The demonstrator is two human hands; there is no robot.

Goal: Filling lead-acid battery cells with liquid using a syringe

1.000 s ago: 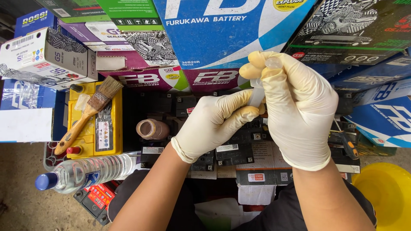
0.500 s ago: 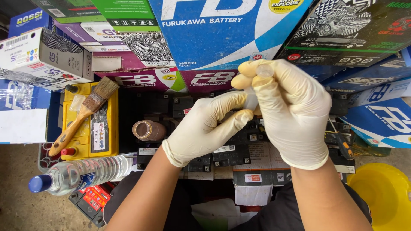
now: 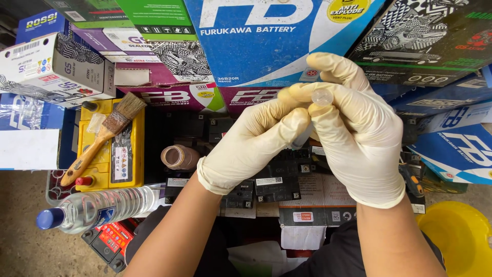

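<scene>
Both my hands wear cream latex gloves and meet in the middle of the view, above several black batteries (image 3: 277,179). My right hand (image 3: 359,138) pinches a small clear plastic tube (image 3: 322,97) between thumb and fingers, its open round end facing up. My left hand (image 3: 253,141) closes around the tube's lower part, which the fingers mostly hide.
A yellow battery (image 3: 110,149) lies at left with a wooden-handled paintbrush (image 3: 102,138) on top. A clear water bottle with a blue cap (image 3: 97,208) lies below it. A brown jar (image 3: 179,157) stands nearby. Stacked battery cartons (image 3: 266,36) fill the back. A yellow bucket (image 3: 461,241) sits at lower right.
The camera has drifted a little. My hands stay clasped on the tube, with its open end now more clearly visible.
</scene>
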